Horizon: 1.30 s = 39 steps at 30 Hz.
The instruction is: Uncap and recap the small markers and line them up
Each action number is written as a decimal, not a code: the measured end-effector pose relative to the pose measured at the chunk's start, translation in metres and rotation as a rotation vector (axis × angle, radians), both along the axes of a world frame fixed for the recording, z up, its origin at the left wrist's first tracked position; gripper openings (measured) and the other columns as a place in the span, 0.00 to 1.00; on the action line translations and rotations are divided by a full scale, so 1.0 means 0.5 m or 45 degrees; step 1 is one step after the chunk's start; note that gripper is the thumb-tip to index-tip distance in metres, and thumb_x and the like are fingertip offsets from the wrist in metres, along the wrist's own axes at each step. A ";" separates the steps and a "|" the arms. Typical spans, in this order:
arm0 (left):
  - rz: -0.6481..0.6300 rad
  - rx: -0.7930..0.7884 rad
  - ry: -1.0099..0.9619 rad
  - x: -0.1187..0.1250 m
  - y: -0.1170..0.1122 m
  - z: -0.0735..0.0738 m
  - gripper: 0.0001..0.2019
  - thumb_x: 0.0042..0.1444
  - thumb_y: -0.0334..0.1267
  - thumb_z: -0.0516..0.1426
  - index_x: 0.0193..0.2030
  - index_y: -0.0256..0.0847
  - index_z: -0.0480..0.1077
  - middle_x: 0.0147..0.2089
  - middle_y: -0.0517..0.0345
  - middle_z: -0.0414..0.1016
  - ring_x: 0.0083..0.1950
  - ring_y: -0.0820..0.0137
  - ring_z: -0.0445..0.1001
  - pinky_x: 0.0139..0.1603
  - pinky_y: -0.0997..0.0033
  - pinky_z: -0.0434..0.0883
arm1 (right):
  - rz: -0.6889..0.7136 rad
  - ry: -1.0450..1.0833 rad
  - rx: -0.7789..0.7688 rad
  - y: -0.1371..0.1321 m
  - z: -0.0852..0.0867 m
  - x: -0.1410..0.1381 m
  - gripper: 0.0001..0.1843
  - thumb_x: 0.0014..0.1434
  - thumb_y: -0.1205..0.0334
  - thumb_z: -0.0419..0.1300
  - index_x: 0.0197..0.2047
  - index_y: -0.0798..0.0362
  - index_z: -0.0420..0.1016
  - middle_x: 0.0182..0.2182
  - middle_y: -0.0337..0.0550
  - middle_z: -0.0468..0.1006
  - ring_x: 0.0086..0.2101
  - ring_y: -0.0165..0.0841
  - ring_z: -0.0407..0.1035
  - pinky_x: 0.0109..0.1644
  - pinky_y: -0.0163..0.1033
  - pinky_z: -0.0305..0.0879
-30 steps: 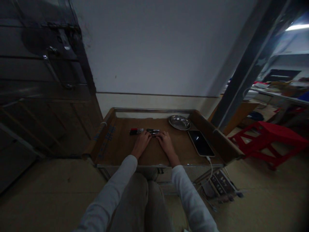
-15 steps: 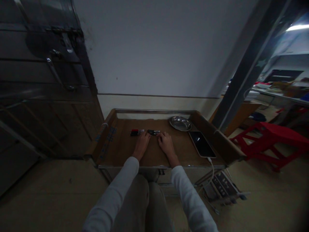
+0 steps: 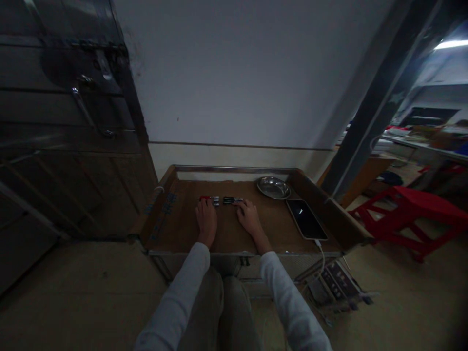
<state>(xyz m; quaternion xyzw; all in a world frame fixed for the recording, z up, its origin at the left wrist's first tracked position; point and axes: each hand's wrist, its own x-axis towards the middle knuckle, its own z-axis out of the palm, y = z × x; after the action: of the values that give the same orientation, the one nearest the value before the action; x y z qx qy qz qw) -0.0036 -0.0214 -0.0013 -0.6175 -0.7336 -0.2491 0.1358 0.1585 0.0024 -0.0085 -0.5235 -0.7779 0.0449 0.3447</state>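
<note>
Left hand [image 3: 205,219] and right hand [image 3: 248,217] rest open, fingertips at pens [image 3: 232,200] inside the tray [image 3: 161,204].

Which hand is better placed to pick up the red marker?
Left, likely: left hand has fingertips at the red marker; right hand sits by the black marker.

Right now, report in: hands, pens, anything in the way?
Left hand flat, fingertips at red pen. Right hand flat, fingertips by black pen. Bowl and phone off right, apart from both hands.
</note>
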 end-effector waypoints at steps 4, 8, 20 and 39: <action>-0.047 0.006 -0.053 0.001 0.004 -0.001 0.12 0.62 0.34 0.45 0.43 0.35 0.67 0.45 0.44 0.69 0.48 0.59 0.67 0.49 0.56 0.64 | 0.065 0.446 0.013 0.011 0.002 0.001 0.16 0.61 0.57 0.48 0.43 0.52 0.74 0.39 0.48 0.73 0.42 0.36 0.65 0.48 0.42 0.60; -0.389 -0.014 -0.223 0.008 0.007 0.002 0.12 0.63 0.38 0.46 0.46 0.38 0.67 0.45 0.48 0.69 0.45 0.65 0.70 0.48 0.64 0.66 | 0.130 0.934 -0.236 0.015 0.005 -0.009 0.22 0.59 0.45 0.48 0.43 0.51 0.74 0.36 0.43 0.75 0.34 0.33 0.67 0.39 0.38 0.63; -0.906 0.397 -0.671 0.019 0.005 0.005 0.14 0.60 0.41 0.52 0.52 0.43 0.62 0.48 0.53 0.68 0.50 0.69 0.70 0.52 0.67 0.68 | 0.494 1.697 -0.915 0.010 -0.002 -0.003 0.15 0.43 0.57 0.67 0.37 0.52 0.78 0.35 0.40 0.77 0.29 0.25 0.66 0.33 0.31 0.62; -0.713 0.495 -0.982 0.006 0.013 0.008 0.09 0.56 0.36 0.54 0.44 0.39 0.64 0.43 0.53 0.72 0.43 0.70 0.73 0.46 0.66 0.71 | 0.273 1.674 -0.572 0.014 -0.005 0.006 0.19 0.40 0.56 0.69 0.37 0.53 0.78 0.39 0.44 0.79 0.40 0.33 0.72 0.53 0.42 0.64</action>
<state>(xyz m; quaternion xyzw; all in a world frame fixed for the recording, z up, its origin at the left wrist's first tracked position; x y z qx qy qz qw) -0.0007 -0.0151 0.0028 -0.6170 -0.4769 -0.6172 -0.1042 0.1614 0.0092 -0.0108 -0.3669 -0.4274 0.5455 0.6205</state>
